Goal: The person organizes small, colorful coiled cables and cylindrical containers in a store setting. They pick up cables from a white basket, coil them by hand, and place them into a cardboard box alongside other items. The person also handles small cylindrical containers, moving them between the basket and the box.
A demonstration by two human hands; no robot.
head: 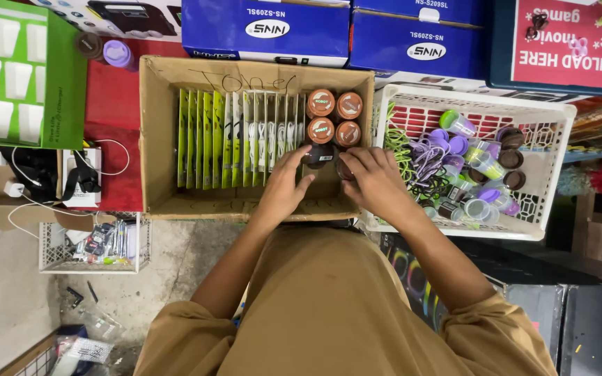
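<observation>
Seen from above, a person in a tan shirt reached both bare hands into an open cardboard box (pixel 158 139) of rough brown board. Far to the left of the hands lay a glossy green carton (pixel 64 76) printed with white cup shapes, and below it a small white wire basket (pixel 50 261) of loose odds and ends stood on the grey concrete floor. Inside the box, just left of the hands, a row of thin, flat green and white packets (pixel 238 136) stood on edge, too tightly packed to count. The left hand (pixel 283 184) had its fingers curled over a small dark round container (pixel 316 156), touching its top and side; how firmly it gripped could not be told. Directly above the hands sat four short round containers with brown lids (pixel 334 116), set in a two-by-two block against the box's far right corner. The right hand (pixel 377 181) lay just beside the left, its fingers bent around a second dark round container (pixel 343 169), mostly hidden, so the hold could not be judged exactly. To the right of that hand stood a white plastic lattice crate (pixel 555 160) holding a tangle of green and purple cords and many small round lidded tubs in purple, green and brown. Two blue cartons (pixel 357 35) lay beyond the box.
</observation>
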